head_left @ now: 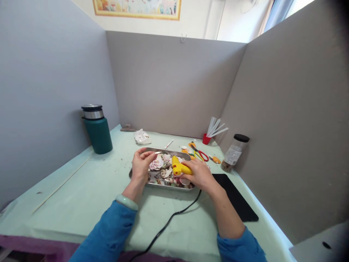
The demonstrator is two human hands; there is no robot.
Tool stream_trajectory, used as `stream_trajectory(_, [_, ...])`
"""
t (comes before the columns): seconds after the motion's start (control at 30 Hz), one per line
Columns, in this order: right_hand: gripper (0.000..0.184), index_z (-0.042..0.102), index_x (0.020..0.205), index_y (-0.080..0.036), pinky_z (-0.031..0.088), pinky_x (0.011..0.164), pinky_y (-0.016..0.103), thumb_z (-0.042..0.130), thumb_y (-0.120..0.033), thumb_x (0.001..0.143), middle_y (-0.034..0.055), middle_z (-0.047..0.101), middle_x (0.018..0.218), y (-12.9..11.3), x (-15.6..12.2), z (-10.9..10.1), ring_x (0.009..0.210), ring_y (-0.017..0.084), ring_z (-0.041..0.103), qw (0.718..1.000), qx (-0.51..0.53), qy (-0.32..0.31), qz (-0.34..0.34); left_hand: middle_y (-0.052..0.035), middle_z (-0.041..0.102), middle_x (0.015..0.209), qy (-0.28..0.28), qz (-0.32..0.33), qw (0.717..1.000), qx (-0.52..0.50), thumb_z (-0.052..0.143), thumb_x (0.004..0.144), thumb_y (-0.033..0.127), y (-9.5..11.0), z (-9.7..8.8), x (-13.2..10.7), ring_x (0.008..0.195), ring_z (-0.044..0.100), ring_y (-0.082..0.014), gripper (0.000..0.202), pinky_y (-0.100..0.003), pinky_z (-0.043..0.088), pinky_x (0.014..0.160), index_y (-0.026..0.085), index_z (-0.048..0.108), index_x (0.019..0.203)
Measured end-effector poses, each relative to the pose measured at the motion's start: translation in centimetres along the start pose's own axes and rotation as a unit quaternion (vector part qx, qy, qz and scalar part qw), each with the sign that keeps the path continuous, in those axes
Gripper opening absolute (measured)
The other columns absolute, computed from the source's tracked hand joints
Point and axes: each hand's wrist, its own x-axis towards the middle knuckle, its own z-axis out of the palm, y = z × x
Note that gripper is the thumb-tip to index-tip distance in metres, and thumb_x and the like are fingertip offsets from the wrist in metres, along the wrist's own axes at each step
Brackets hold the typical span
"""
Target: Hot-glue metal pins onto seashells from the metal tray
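Above a metal tray (pixel 169 187) of shells (pixel 165 173) on a pale green cloth (pixel 68 203), the right hand (pixel 200 175) grips a yellow glue gun (pixel 177 168) over the tray's right half, while the left hand (pixel 140 163) pinches a small pale piece (pixel 158 153) between thumb and fingers near the far rim. Scissors (pixel 197 150) lie beyond the tray; a red cup (pixel 206 139) holds white sticks (pixel 213 127).

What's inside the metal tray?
Small shells, and a pale red-speckled piece at left. Left hand, right hand and yellow glue gun block parts of the tray; anything beneath them or the top layer is hidden.
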Motion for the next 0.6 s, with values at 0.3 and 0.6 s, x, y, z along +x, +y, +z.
stream_trajectory(0.3, [0.043, 0.067, 0.105, -0.025, 0.036, 0.077, 0.038, 0.071, -0.049, 0.069, 0.0071, 0.066, 0.097, 0.1, -0.5, -0.6, 0.098, 0.029, 0.053, 1.000, 0.006, -0.015, 0.013, 0.0037, 0.066, 0.068, -0.007, 0.055, 0.998, 0.025, 0.079, 0.055, 0.012, 1.0, -0.4, -0.2, 0.063, 0.062, -0.0103, 0.054, -0.025, 0.048, 0.067, 0.016, 0.049, 0.100])
stream_trajectory(0.6, [0.022, 0.067, 0.100, -0.024, 0.037, 0.086, 0.039, 0.054, -0.037, 0.088, 0.0049, 0.066, 0.099, -5.1, 1.5, -1.4, 0.099, 0.022, 0.053, 0.999, 0.004, -0.014, -0.048, 0.0041, 0.065, 0.070, -0.015, 0.040, 0.998, -0.054, 0.078, 0.057, 0.014, 1.5, -1.1, 0.7, 0.065, 0.066, -0.0121, 0.052, -0.035, 0.051, 0.079, 0.016, 0.047, 0.098])
